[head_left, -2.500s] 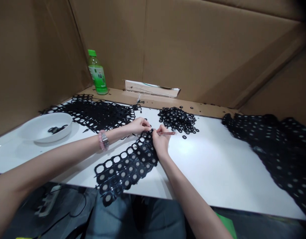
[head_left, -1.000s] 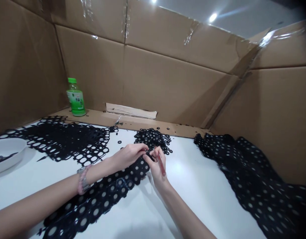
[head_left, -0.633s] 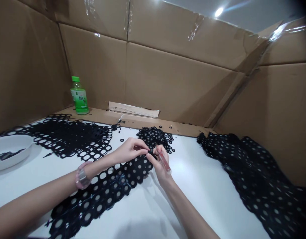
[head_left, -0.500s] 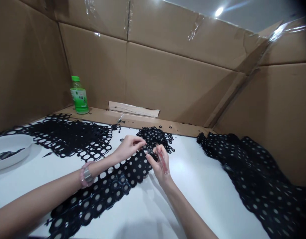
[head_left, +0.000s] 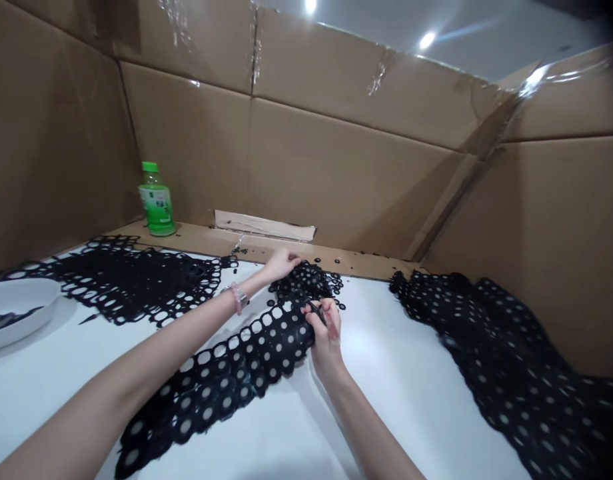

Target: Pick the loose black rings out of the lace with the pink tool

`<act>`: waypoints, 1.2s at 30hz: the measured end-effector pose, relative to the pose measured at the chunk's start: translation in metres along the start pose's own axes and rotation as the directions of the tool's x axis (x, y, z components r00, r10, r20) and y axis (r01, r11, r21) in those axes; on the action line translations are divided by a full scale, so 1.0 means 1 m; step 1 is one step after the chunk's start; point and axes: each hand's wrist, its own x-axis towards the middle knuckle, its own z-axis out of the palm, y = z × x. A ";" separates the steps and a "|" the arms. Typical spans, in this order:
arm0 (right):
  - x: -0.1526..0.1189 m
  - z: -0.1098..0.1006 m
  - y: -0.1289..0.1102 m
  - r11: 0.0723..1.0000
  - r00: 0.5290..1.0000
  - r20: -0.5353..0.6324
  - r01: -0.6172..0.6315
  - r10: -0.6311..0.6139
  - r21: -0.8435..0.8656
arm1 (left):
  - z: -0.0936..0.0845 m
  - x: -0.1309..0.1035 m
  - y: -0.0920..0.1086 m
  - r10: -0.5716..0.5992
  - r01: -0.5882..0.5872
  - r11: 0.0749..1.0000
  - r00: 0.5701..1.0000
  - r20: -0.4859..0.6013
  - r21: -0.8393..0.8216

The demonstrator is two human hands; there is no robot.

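A long strip of black perforated sheet (head_left: 251,363), dotted with round pale holes, lies slantwise on the white table. At its far right end is my right hand (head_left: 327,330), closed around a small tool with a reddish clear handle (head_left: 332,326) and a dark tip; its exact kind is not clear. My left hand (head_left: 282,264) reaches to the upper left edge of a heap of small black rings (head_left: 306,281), with thumb and fingers pinched together. Whatever may be between those fingertips is too small to make out. The heap lies just beyond the strip's end.
Black ring netting (head_left: 136,277) spreads at left, beside a white bowl (head_left: 36,328) with dark pieces in it. A larger black perforated sheet (head_left: 491,353) lies at right. A green-capped bottle (head_left: 159,205) stands near the cardboard wall (head_left: 346,180). Loose rings lie along the back edge.
My left hand has moved from the strip's end, away from the right hand, up to the ring heap. My right hand keeps hold of the tool at the strip's end. The view has tilted slightly up.
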 end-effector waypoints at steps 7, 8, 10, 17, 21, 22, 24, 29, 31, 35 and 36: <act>0.002 0.000 0.004 0.974 0.972 -0.173 -0.125 0.159 0.191 | 0.002 -0.040 0.007 0.056 -0.036 0.995 0.970 0.237 -0.088; 0.003 0.000 0.002 0.967 0.967 -0.180 -0.137 0.178 0.215 | -0.004 -0.050 0.010 0.061 -0.026 0.994 0.943 0.328 -0.108; 0.004 -0.001 -0.002 0.958 0.966 -0.165 -0.158 0.200 0.237 | -0.016 -0.067 0.016 0.082 -0.014 0.991 0.859 0.506 -0.136; 0.009 -0.009 -0.021 0.977 0.962 0.191 -0.209 0.196 0.051 | -0.030 -0.077 0.032 0.109 -0.059 0.993 0.815 0.569 -0.105; 0.010 -0.011 -0.028 0.948 0.939 0.191 -0.306 0.285 0.091 | -0.028 -0.081 0.039 0.128 -0.125 0.992 0.910 0.393 -0.035; 0.010 -0.012 -0.029 0.934 0.932 0.184 -0.337 0.314 0.116 | -0.028 -0.084 0.041 0.148 -0.158 0.987 0.945 0.290 0.011; 0.009 -0.012 -0.031 0.910 0.922 0.172 -0.376 0.348 0.175 | -0.026 -0.092 0.047 0.207 -0.222 0.969 0.969 0.136 0.106; 0.006 -0.009 -0.035 0.889 0.926 0.160 -0.373 0.341 0.266 | -0.019 -0.108 0.061 0.291 -0.329 0.929 0.932 0.215 0.172; 0.005 -0.008 -0.036 0.888 0.926 0.156 -0.374 0.343 0.268 | -0.018 -0.110 0.065 0.286 -0.332 0.923 0.930 0.230 0.194; 0.003 -0.006 -0.035 0.900 0.937 0.149 -0.346 0.317 0.264 | -0.018 -0.108 0.072 0.254 -0.308 0.939 0.922 0.292 0.155; 0.003 -0.006 -0.034 0.908 0.943 0.141 -0.330 0.302 0.258 | -0.017 -0.109 0.072 0.251 -0.304 0.942 0.918 0.306 0.139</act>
